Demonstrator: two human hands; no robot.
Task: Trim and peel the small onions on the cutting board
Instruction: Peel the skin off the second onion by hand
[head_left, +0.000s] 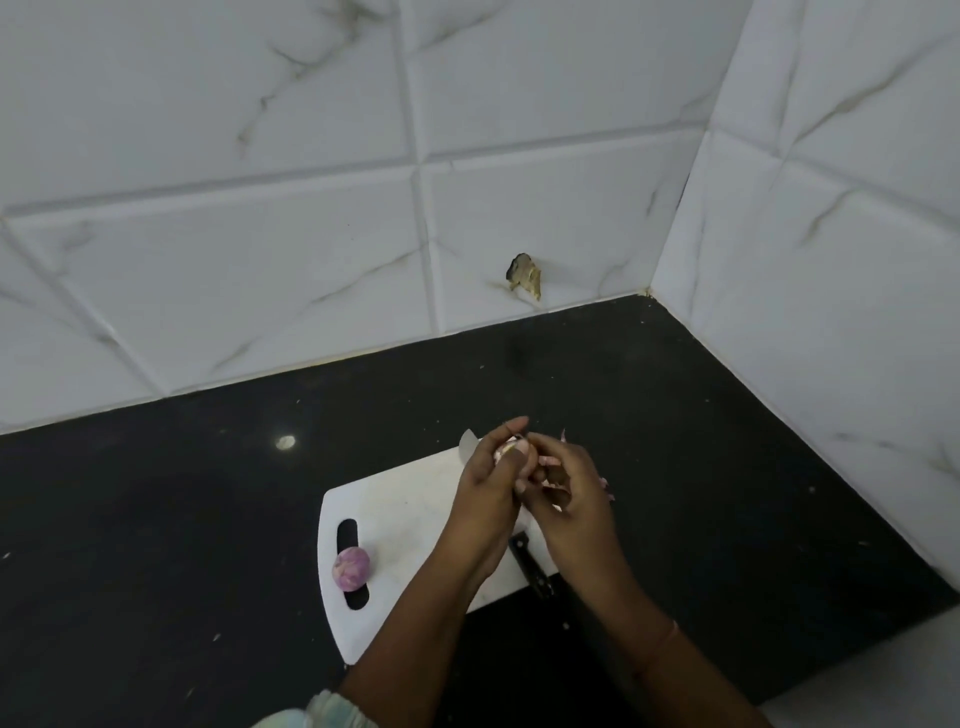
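Note:
A white cutting board (400, 499) lies on the black counter. Above its far right part my left hand (488, 483) grips a small pale-pink onion (506, 448). My right hand (566, 493) is pressed against it from the right, its fingers pinching at the onion's skin. A knife lies flat on the board under my hands, with its blade tip (467, 444) showing beyond them and its black handle (532, 569) near the board's front edge. A peeled purple onion (351, 568) rests beside the board's handle slot at the left end.
Pink onion skins (605, 486) lie on the counter right of the board. The black counter (182, 519) runs into a corner of white marble-look tiled walls (831, 260). One back tile has a chipped hole (524, 275).

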